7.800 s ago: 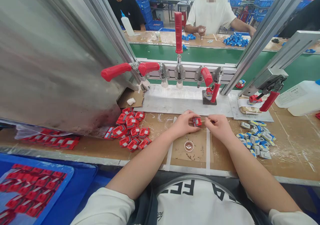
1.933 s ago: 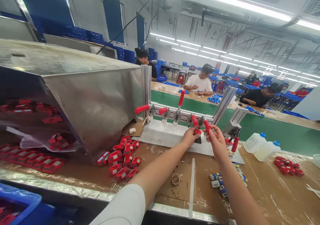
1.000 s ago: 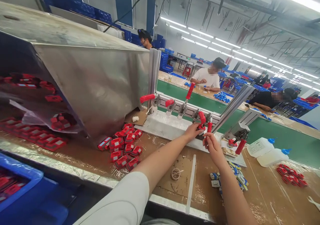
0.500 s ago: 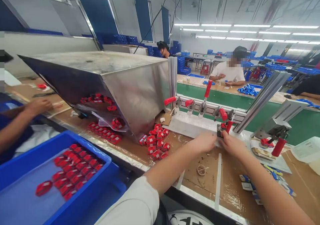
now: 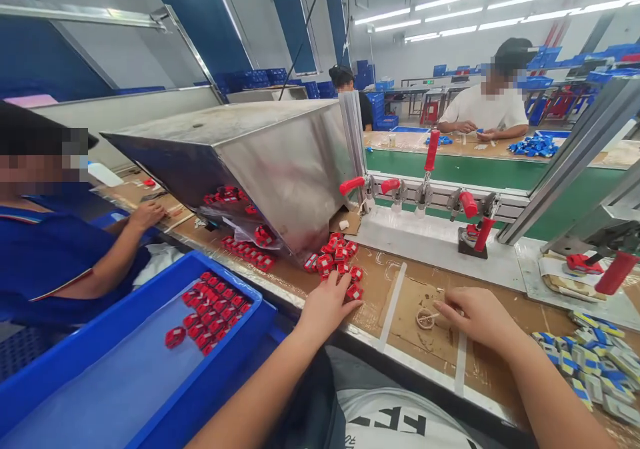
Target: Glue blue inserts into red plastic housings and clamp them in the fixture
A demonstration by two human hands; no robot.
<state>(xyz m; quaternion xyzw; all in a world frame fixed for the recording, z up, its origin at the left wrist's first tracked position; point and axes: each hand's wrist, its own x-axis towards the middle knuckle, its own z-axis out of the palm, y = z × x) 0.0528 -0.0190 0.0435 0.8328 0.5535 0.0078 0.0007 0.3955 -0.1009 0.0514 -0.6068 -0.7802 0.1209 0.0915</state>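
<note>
Your left hand (image 5: 327, 306) lies at the surface's (image 5: 505, 362) near edge, fingers loosely spread and empty, tips touching the red parts (image 5: 336, 264). Your right hand (image 5: 475, 316) rests flat, fingers holding nothing, just beside the small dish (image 5: 425, 318).

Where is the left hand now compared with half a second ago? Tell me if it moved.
Yes. The left hand has left the toggle clamp and come back toward the person, now at the pile of red parts.
</note>
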